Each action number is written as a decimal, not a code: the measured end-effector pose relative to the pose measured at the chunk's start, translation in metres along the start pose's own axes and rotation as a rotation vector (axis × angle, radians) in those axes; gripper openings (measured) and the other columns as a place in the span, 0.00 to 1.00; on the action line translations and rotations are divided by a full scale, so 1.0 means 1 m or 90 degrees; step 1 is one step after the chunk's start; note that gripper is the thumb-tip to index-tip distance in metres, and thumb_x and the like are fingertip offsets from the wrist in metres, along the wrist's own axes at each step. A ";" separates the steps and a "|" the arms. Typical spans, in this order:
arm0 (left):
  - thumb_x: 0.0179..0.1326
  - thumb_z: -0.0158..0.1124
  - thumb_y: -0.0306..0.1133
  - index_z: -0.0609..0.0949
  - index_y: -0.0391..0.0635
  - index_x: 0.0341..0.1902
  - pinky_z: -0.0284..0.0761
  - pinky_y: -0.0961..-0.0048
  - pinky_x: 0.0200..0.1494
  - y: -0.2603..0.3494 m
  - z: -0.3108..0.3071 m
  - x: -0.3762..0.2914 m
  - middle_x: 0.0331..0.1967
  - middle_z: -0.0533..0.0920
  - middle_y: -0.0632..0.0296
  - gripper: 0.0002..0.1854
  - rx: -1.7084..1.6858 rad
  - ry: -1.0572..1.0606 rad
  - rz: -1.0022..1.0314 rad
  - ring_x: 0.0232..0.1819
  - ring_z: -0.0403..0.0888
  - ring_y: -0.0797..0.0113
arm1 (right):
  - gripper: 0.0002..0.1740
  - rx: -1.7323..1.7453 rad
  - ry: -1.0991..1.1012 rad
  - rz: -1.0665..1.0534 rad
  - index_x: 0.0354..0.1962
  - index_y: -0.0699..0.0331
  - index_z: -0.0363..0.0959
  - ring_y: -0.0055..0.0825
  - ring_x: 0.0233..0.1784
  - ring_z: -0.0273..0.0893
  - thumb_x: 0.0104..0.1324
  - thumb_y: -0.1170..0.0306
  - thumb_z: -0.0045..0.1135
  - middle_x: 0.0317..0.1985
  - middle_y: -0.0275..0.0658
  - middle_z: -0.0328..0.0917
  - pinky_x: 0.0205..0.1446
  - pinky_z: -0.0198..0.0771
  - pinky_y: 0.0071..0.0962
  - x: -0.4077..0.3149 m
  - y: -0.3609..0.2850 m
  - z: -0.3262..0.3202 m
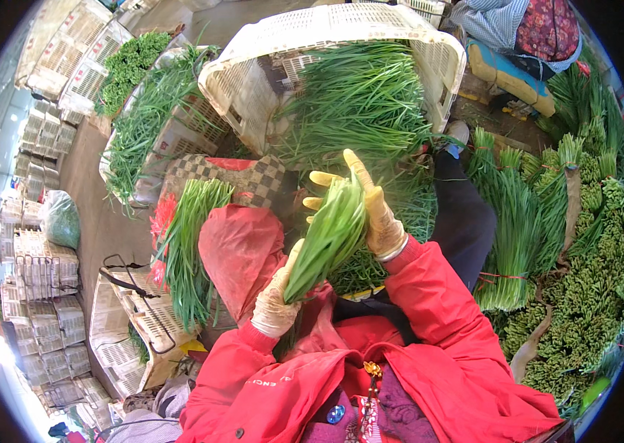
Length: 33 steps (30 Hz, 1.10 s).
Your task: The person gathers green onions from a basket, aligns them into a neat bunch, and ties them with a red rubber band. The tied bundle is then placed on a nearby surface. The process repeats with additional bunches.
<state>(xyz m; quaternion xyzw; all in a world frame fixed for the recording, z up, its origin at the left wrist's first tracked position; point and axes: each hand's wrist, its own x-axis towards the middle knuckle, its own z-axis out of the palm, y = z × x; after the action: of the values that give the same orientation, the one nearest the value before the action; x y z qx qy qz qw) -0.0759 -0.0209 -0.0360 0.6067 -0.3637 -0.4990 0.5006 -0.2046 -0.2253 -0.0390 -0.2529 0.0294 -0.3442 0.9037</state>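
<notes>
My left hand [278,302], in a pale yellow glove, grips the lower end of a bunch of long flat green leaves, likely garlic chives [328,238], over my lap. My right hand [375,205], gloved the same way, has its fingers spread and its palm against the bunch's paler upper end. In front of me a white plastic crate [334,25] lies tipped with its opening towards me, and a large heap of the same leaves [367,99] rests in it. Another pile of leaves [195,249] lies left of my red-covered knee, beside red ties [162,221].
Tied green bundles [514,238] are stacked at the right. A crate of loose leaves [146,127] stands at the upper left, another crate [129,332] at the lower left. Stacked crates [46,321] line the far left. A co-worker [527,33] sits at the upper right.
</notes>
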 end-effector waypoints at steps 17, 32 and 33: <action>0.57 0.60 0.23 0.45 0.51 0.77 0.73 0.76 0.26 -0.007 0.015 0.014 0.49 0.75 0.57 0.48 0.280 -0.024 0.062 0.34 0.77 0.75 | 0.58 -0.183 0.070 0.065 0.73 0.43 0.35 0.41 0.53 0.76 0.55 0.76 0.65 0.58 0.49 0.68 0.53 0.76 0.43 -0.005 -0.004 0.011; 0.42 0.75 0.32 0.44 0.36 0.75 0.45 0.63 0.75 0.052 -0.012 0.016 0.75 0.46 0.43 0.61 0.392 -0.029 0.307 0.76 0.45 0.50 | 0.43 -0.786 0.019 -0.411 0.69 0.65 0.50 0.20 0.37 0.71 0.55 0.88 0.52 0.35 0.33 0.72 0.49 0.71 0.22 0.053 -0.101 0.043; 0.41 0.76 0.33 0.42 0.35 0.74 0.43 0.64 0.75 0.052 -0.014 0.018 0.75 0.44 0.43 0.63 0.357 -0.011 0.343 0.77 0.42 0.50 | 0.45 -0.817 0.024 -0.372 0.70 0.65 0.50 0.19 0.36 0.70 0.53 0.89 0.50 0.34 0.32 0.71 0.47 0.70 0.20 0.053 -0.093 0.045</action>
<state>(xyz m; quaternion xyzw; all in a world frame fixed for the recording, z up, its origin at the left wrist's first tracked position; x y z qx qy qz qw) -0.0553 -0.0463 0.0101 0.5985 -0.6363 -0.2360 0.4256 -0.2103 -0.2990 0.0507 -0.7273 0.1729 -0.4921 0.4461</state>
